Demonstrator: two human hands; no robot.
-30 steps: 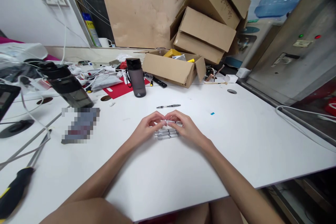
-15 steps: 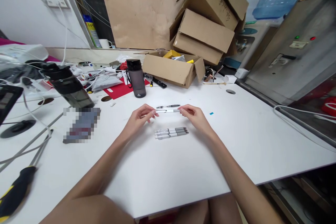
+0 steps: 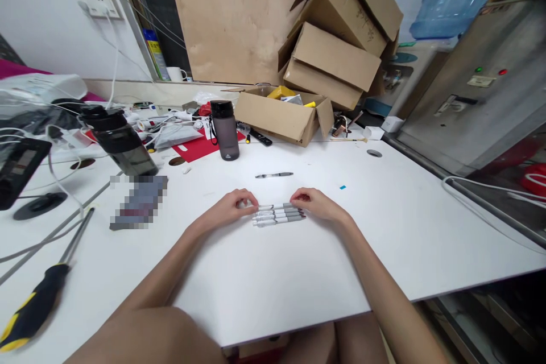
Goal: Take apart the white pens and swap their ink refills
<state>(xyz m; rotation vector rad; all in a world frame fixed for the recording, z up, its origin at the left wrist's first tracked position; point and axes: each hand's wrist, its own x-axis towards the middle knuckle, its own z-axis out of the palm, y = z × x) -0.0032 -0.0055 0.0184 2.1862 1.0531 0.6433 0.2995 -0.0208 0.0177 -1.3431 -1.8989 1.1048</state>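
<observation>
Between my two hands a white and grey pen lies level, at the far side of a row of similar pens on the white table. My left hand pinches its left end between thumb and fingers. At the grey right end, my right hand has its fingertips closed on the same pen. The pens in the row lie side by side, grey grips to the right. Farther back a single darker pen rests apart, touched by neither hand.
A dark bottle and an open cardboard box stand at the back. On the left are a second bottle, a blurred-out flat object, cables and a screwdriver. A small blue scrap lies right of the pens.
Both hands have brought the held pen toward me, from beside the darker pen to the far edge of the row. The darker pen has stayed behind. The camera view has shifted slightly.
</observation>
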